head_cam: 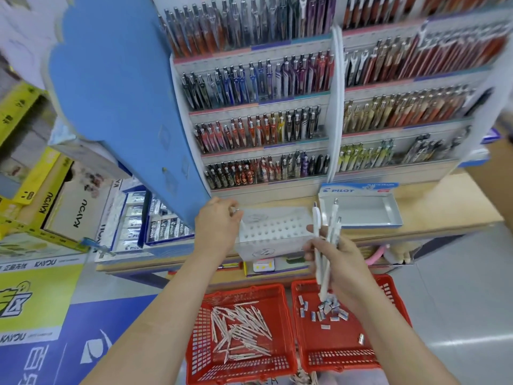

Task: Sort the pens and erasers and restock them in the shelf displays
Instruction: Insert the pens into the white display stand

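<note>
White pens [316, 226] bunched in right hand [341, 261].

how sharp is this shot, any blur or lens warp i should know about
head view: wide-angle warp bows the shelf display, rows leaning outward; motion blur smears the upper right pens; the left hand and the white pens in the right hand are slightly soft; the red baskets read clearer; light is even, no hard shadows, faint sheen on the floor.
</note>
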The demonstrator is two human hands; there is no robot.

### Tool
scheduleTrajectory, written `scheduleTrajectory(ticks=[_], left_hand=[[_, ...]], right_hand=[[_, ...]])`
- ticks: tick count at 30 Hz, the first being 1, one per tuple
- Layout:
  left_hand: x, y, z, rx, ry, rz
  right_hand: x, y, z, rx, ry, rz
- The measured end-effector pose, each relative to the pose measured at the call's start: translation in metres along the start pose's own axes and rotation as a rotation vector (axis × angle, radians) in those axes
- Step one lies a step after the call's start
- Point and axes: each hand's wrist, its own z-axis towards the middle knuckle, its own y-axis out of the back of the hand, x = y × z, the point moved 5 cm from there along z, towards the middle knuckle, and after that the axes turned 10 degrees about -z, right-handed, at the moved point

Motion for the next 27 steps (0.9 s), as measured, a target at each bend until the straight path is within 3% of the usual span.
scheduleTrajectory(ticks=[3, 5, 8, 12, 19, 24, 27], left_hand=[[-0.008, 0.015, -0.007, -0.018, -0.076, -0.087], [-0.019, 0.026, -0.018, 0.019, -0.058, -0.265], [-0.034, 0.035, -0.044, 0.218, 0.088, -0.694], [-0.034, 0.052, -0.073, 0.38, 0.174, -0.946], [-0.005, 0.098, -0.081, 0.23, 0.22, -1.132], [-0.002, 0.114, -0.079, 0.168, 0.169, -1.152], [0.0, 0.126, -0.071, 0.005, 0.105, -1.027]], right_hand=[[0.007, -0.016, -0.025, 0.145, 0.051, 0.11], [0.007, -0.026, -0.039, 0.166, 0.081, 0.119], [0.005, -0.042, -0.056, 0.098, 0.134, 0.003], [-0.001, -0.07, -0.075, 0.082, 0.207, -0.093], [0.005, -0.091, -0.099, 0.04, 0.25, -0.392], [0.007, -0.083, -0.095, 0.014, 0.223, -0.266], [0.008, -0.065, -0.078, -0.088, 0.155, -0.19]])
